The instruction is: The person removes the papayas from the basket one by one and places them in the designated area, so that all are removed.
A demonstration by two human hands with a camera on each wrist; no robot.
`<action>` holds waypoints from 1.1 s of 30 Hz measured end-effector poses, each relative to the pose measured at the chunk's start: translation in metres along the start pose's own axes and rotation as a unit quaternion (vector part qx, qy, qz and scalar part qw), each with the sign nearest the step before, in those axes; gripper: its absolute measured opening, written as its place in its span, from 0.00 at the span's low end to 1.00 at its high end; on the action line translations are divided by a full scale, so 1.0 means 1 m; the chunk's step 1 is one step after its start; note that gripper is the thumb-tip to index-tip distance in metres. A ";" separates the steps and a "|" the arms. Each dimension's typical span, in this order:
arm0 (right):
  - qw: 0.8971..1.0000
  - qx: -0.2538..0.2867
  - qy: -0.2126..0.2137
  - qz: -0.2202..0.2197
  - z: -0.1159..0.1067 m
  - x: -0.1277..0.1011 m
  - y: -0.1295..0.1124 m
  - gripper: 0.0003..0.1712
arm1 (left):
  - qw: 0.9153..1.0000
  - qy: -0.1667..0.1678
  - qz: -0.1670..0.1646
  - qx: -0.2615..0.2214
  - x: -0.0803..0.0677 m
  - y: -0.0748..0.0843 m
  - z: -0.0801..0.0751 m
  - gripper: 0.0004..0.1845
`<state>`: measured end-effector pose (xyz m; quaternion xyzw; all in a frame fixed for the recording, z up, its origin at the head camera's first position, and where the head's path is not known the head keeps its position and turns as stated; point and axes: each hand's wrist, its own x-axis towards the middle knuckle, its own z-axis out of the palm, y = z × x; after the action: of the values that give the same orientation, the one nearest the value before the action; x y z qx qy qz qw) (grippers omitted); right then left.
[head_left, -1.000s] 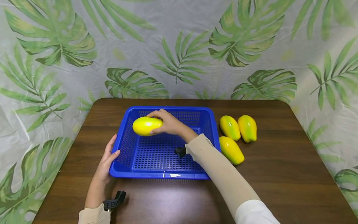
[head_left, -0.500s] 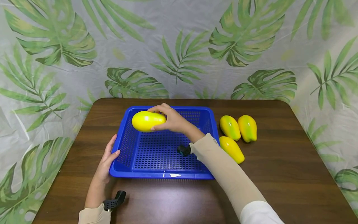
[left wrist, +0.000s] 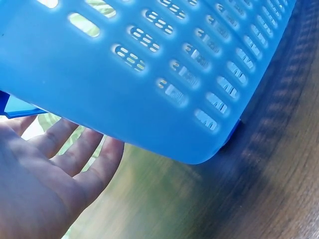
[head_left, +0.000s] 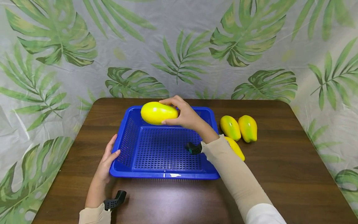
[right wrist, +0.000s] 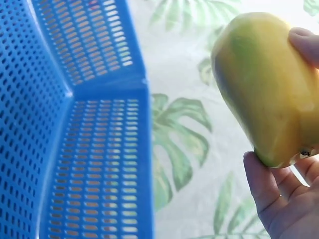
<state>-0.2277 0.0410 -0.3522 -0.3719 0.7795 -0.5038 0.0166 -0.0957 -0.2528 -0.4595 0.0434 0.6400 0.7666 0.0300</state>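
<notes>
My right hand [head_left: 184, 115] grips a glossy yellow papaya [head_left: 158, 113] by its narrower end, above the back of the blue plastic basket [head_left: 163, 175]. In the right wrist view the papaya [right wrist: 269, 89] shows a green streak, with thumb and fingertips on opposite sides and the basket wall [right wrist: 99, 164] apart from it. My left hand [head_left: 107, 158] holds the basket's left rim, its thumb over the edge and its fingers outside. The left wrist view has that hand's fingers [left wrist: 107, 162] at the edge of the perforated wall [left wrist: 99, 99].
To the right of the basket, two papayas [head_left: 230, 128] [head_left: 247, 128] lie side by side on the brown wooden table [head_left: 285, 161]. A third papaya [head_left: 236, 149] is partly hidden by my right sleeve [head_left: 237, 177]. A leaf-patterned curtain [head_left: 193, 18] hangs behind the table.
My right hand has moved up and to the right with the papaya, from low over the basket to near its back rim. The left hand and basket stay where they were.
</notes>
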 end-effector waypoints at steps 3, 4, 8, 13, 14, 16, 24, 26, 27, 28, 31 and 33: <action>1.000 0.005 0.010 -0.004 -0.008 -0.005 -0.001 0.34 | 1.000 -0.003 0.001 0.000 0.000 0.000 0.000 0.29; 1.000 0.006 0.013 -0.006 -0.010 -0.007 -0.001 0.34 | 1.000 -0.004 0.002 -0.001 0.000 0.000 0.000 0.29; 0.999 0.006 0.025 -0.019 -0.018 -0.014 -0.002 0.34 | 1.000 -0.007 0.005 -0.001 0.000 -0.001 0.000 0.29; 0.999 -0.008 0.040 -0.021 -0.027 -0.024 -0.005 0.34 | 1.000 -0.008 0.007 0.001 -0.001 -0.002 0.000 0.29; 0.999 -0.011 0.041 -0.020 -0.029 -0.027 -0.006 0.34 | 1.000 -0.008 0.006 0.001 -0.001 -0.002 0.000 0.29; 0.999 -0.015 0.046 -0.018 -0.033 -0.032 -0.013 0.33 | 1.000 -0.007 0.006 -0.001 -0.001 -0.002 0.000 0.29; 0.997 -0.034 0.064 0.004 -0.048 -0.055 -0.035 0.32 | 1.000 -0.007 0.007 -0.005 0.000 -0.001 0.000 0.29; 0.997 -0.037 0.066 0.013 -0.050 -0.061 -0.030 0.32 | 1.000 -0.008 0.008 -0.007 0.000 -0.001 0.000 0.29; 0.997 -0.038 0.069 0.017 -0.051 -0.063 -0.029 0.32 | 1.000 -0.008 0.009 -0.006 0.000 0.000 0.000 0.29; 0.996 -0.039 0.071 0.021 -0.052 -0.066 -0.028 0.32 | 1.000 -0.008 0.009 -0.006 0.000 -0.001 0.000 0.29; 0.995 -0.045 0.084 0.031 -0.056 -0.076 -0.024 0.33 | 1.000 -0.008 0.009 -0.005 0.000 -0.001 0.000 0.29; 0.994 -0.054 0.093 0.035 -0.059 -0.083 -0.025 0.33 | 1.000 -0.009 0.009 -0.005 0.000 -0.001 0.000 0.29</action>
<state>-0.1771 0.1306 -0.3325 -0.2966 0.8163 -0.4922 -0.0584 -0.0953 -0.2526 -0.4607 0.0559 0.6357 0.7694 0.0286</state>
